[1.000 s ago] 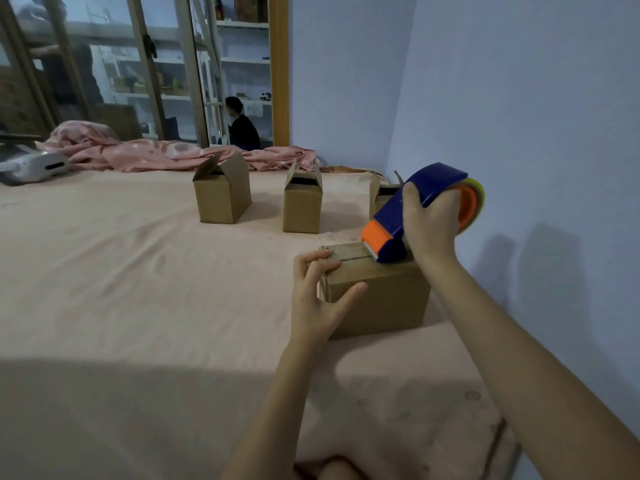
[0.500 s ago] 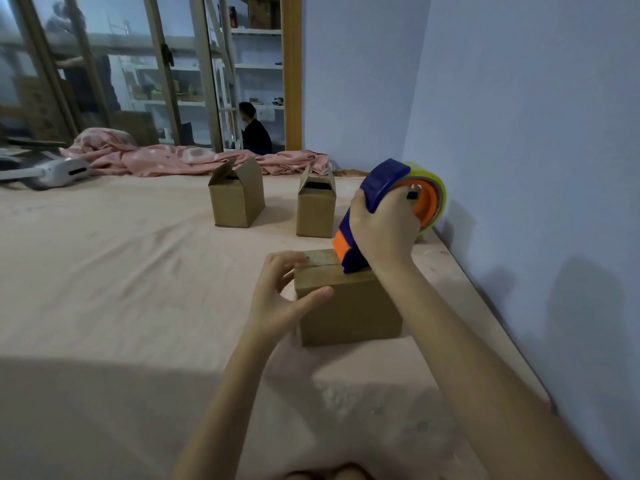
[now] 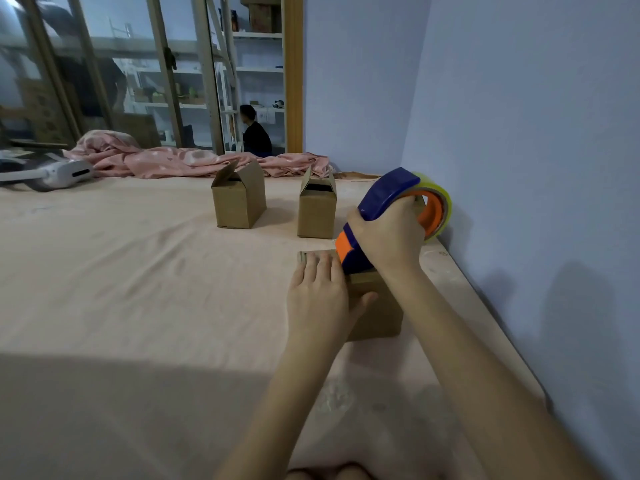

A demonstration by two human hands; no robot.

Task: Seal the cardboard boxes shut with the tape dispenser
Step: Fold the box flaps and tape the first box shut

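While the right hand (image 3: 388, 237) keeps its fingers wrapped around the blue-and-orange tape dispenser (image 3: 377, 216), the left hand (image 3: 320, 292) has changed its role: half a second ago it hovered at the near-left corner of the nearest cardboard box (image 3: 375, 306) with fingers curled and lifted, and it now lies flat on the box top, fingers straight and together, thumb spread down the front face, holding nothing. The dispenser's orange nose sits on the top of this box just beside the left fingertips (image 3: 320, 263); it has travelled leftward along the lid since a second ago, when it rested at the right edge. Whether tape already adheres to the seam cannot be told, since the hands cover most of the lid.

Taken together, the changes suggest that the flaps are now being pressed closed for the taping pass, so sealing of the first box is under way but not confirmed complete.

Two further boxes stand well apart behind it on the pink-covered surface (image 3: 121, 271), the left open box (image 3: 239, 206) and the right open box (image 3: 317, 213), both with flaps raised and unsealed. Most of the task therefore appears to remain. The roll of clear tape (image 3: 440, 209) sits at the dispenser's far end, near the wall (image 3: 536, 133).
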